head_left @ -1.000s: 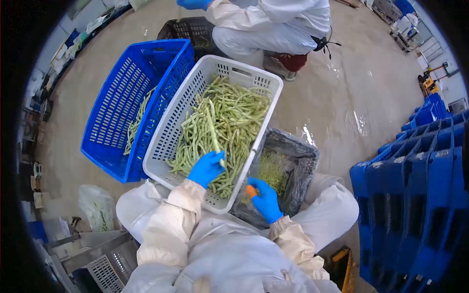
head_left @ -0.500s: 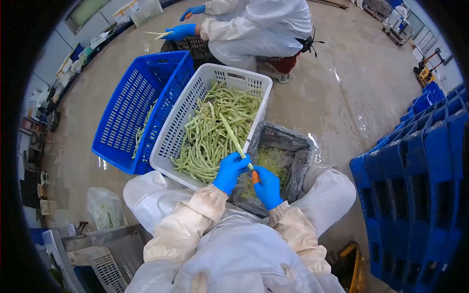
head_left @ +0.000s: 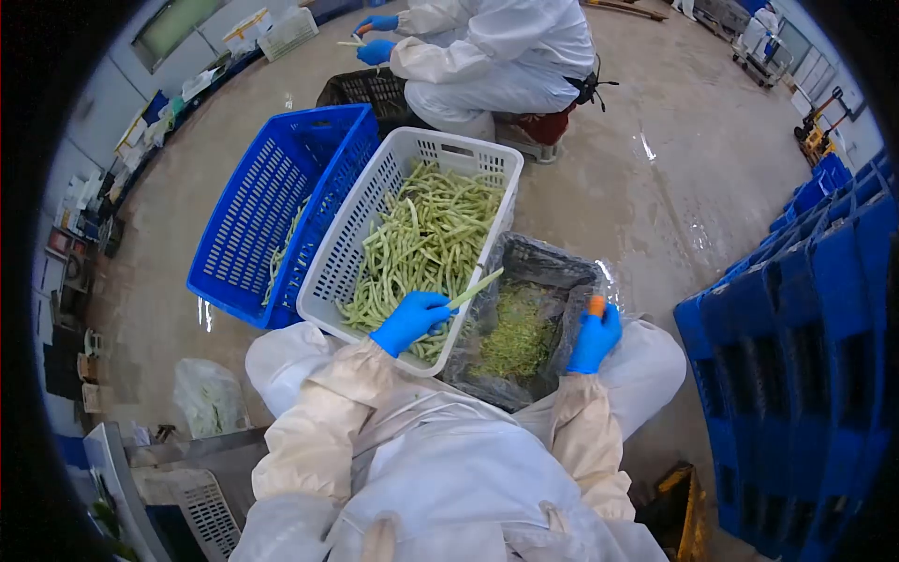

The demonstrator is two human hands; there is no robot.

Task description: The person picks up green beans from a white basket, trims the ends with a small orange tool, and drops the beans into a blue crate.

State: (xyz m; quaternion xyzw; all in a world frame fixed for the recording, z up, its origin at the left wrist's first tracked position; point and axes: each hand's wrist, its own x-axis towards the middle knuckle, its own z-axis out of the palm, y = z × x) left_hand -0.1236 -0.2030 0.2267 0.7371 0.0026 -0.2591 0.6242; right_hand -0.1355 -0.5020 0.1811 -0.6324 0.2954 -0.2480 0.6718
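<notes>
My left hand (head_left: pixel 412 322), in a blue glove, pinches a green bean pod (head_left: pixel 476 288) above the near right edge of the white basket (head_left: pixel 318 272). Many green beans (head_left: pixel 431 234) fill that basket. My right hand (head_left: pixel 594 339), also gloved in blue, is closed beside the right wall of a crate lined with dark plastic (head_left: pixel 582 272). An orange piece (head_left: pixel 596 305) shows at its fingertips; whether it is held or worn on a finger I cannot tell. Green trimmings (head_left: pixel 515 337) lie inside the lined crate.
A blue basket (head_left: pixel 248 206) with some beans stands left of the white one. Ahead, a seated co-worker (head_left: pixel 506 56) in white has blue gloves on. Blue pallets (head_left: pixel 796 347) are stacked at the right. A clear plastic bag (head_left: pixel 211 398) sits at the lower left.
My hands have parted: the left moved slightly left with the pod, now lower and more level, and the right moved right, away from it. The co-worker's hands have come closer together.
</notes>
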